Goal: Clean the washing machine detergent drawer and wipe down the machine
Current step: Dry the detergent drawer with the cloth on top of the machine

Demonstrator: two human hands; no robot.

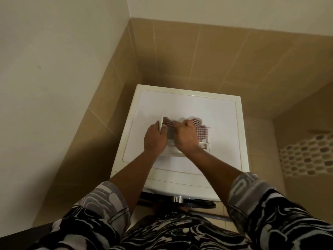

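A white washing machine point(187, 103) stands in a tiled corner, seen from above. On its top lies the white detergent drawer point(203, 145), pulled out of the machine and mostly hidden under my hands. My left hand point(155, 138) grips the drawer's left end, where a white edge sticks up between the fingers. My right hand point(185, 135) is closed on a red-and-white checked cloth point(201, 131) and presses it into the drawer. Part of the cloth spills out to the right and behind my fingers.
Tan tiled walls close in behind and to the left of the machine. A white perforated basket point(306, 156) hangs or stands at the right. The machine's dark round door and chrome handle point(177, 199) show below its front edge.
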